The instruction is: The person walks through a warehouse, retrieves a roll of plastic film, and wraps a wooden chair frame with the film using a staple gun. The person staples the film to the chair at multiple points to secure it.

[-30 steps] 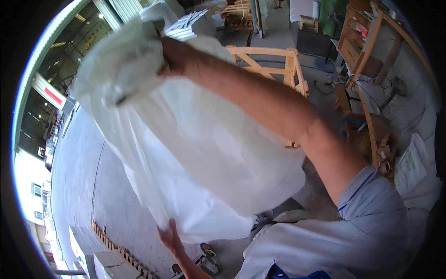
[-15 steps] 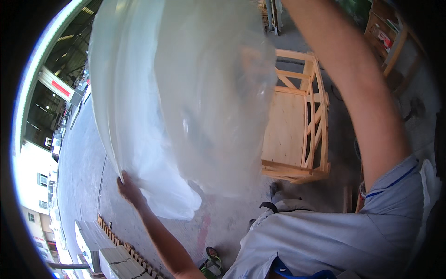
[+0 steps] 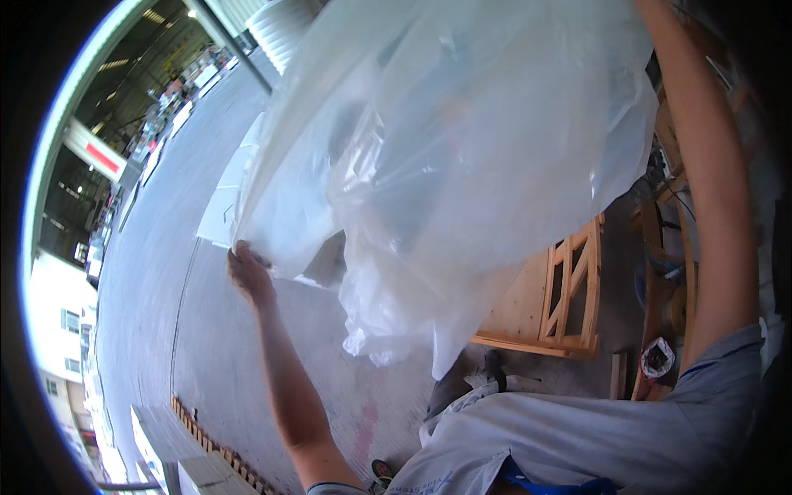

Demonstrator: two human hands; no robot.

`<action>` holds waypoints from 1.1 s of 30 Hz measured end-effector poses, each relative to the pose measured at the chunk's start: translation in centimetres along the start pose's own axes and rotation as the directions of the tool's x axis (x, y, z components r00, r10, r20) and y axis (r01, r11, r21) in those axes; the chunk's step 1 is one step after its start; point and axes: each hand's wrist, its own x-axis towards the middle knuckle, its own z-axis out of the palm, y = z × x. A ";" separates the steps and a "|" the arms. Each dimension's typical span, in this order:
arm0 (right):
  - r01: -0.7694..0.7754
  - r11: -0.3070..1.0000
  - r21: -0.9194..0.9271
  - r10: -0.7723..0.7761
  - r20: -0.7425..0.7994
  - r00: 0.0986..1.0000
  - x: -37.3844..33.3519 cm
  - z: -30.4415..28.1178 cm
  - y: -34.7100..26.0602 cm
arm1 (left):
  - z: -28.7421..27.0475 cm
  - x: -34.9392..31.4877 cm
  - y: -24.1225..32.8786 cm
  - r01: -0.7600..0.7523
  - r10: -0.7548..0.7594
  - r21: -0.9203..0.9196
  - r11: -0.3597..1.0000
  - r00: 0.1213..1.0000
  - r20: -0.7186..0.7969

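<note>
The right hand is beyond the upper edge of the view, so I cannot tell its state; only the right forearm [image 3: 714, 190] is seen, rising at the right side; the top of the translucent plastic sheet [image 3: 495, 157] is also cut off, and the sheet hides a large part of the wooden crate [image 3: 516, 305]; it hangs in loose folds above the grey floor [image 3: 223, 330], spreading upward and to the right from the left hand [image 3: 252, 276]; this hand is closed, grasping the sheet at its left edge; its fingertips are hard to distinguish.
</note>
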 end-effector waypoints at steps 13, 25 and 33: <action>-0.321 0.898 -0.302 0.423 0.386 0.820 -26.0 15.0 14.3 | 7.8 -15.8 -19.6 -0.525 -0.333 0.465 0.713 0.331 0.883; -0.966 0.251 -0.068 0.897 0.391 0.206 -58.7 13.9 11.1 | 10.6 -23.7 -32.7 -0.637 -0.188 0.387 0.666 0.359 0.914; -1.000 -0.025 0.006 0.926 0.377 -0.020 -70.6 10.6 8.7 | 11.4 -17.3 -29.6 -0.881 -0.278 0.214 0.422 0.099 0.955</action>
